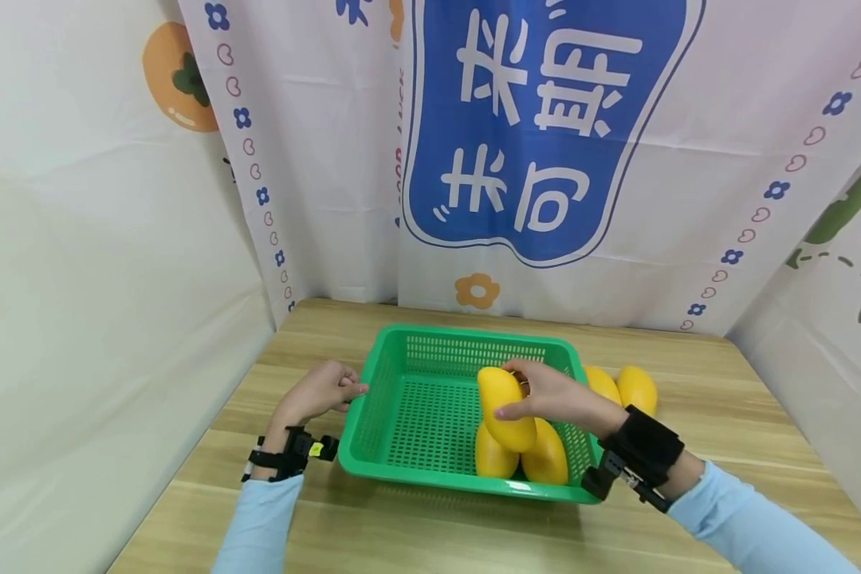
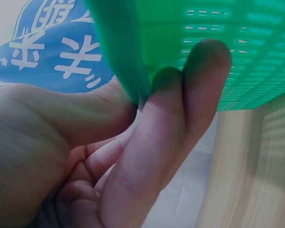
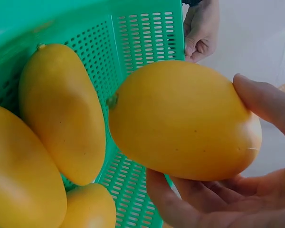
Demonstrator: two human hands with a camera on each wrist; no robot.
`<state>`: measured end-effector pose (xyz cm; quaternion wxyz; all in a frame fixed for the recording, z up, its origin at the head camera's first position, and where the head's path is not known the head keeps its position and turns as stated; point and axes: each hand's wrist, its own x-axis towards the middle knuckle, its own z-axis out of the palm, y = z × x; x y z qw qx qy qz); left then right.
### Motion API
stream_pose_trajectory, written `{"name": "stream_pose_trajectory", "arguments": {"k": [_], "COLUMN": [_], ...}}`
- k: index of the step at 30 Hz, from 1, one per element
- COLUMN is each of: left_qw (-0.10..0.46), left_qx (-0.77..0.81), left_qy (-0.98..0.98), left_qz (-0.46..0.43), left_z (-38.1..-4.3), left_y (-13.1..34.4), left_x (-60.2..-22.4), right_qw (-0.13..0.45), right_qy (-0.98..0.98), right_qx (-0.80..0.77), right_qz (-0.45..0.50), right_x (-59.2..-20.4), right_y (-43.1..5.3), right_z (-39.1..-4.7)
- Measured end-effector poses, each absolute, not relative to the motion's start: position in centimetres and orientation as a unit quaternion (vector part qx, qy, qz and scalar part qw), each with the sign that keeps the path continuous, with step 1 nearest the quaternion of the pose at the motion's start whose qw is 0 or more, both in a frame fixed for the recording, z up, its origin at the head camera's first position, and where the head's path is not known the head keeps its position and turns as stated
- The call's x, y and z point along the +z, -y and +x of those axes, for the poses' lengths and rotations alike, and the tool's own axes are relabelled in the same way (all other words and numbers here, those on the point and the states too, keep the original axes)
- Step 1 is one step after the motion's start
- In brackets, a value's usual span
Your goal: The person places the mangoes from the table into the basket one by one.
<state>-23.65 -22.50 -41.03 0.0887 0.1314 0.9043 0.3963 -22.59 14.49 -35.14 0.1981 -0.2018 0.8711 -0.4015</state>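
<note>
My right hand (image 1: 556, 395) grips a yellow mango (image 1: 498, 391) over the right part of a green plastic basket (image 1: 459, 478). In the right wrist view, the thumb lies on one side of this mango and the fingers on the other. Beneath it, more mangoes (image 3: 61, 114) lie in the basket, one of them only partly in that view. My left hand (image 1: 323, 391) pinches the basket's left rim. The left wrist view shows the thumb outside and two fingers (image 2: 204, 80) against the perforated wall.
Two more mangoes (image 1: 637, 389) lie on the wooden table (image 1: 717, 414) just right of the basket, one partly behind its rim. A printed white curtain (image 1: 344, 159) hangs along the table's back edge. White cloth (image 1: 100, 279) also stands at the left and right sides.
</note>
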Motion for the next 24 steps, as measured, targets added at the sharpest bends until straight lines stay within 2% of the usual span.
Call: {"name": "stream_pose_trajectory", "arguments": {"k": [10, 24], "left_qw": [0.083, 0.085], "left_qx": [0.394, 0.4], "left_qy": [-0.904, -0.902], "left_qz": [0.142, 0.142], "left_z": [-23.6, -23.5], "left_y": [22.6, 22.4], "left_x": [-41.0, -40.9], "right_qw": [0.217, 0.215], "right_qy": [-0.839, -0.852], "right_qx": [-0.431, -0.426], "right_qz": [-0.25, -0.217], "right_x": [-35.5, -36.0], "right_y": [-13.5, -12.3], "right_z": [-23.6, -24.1]}}
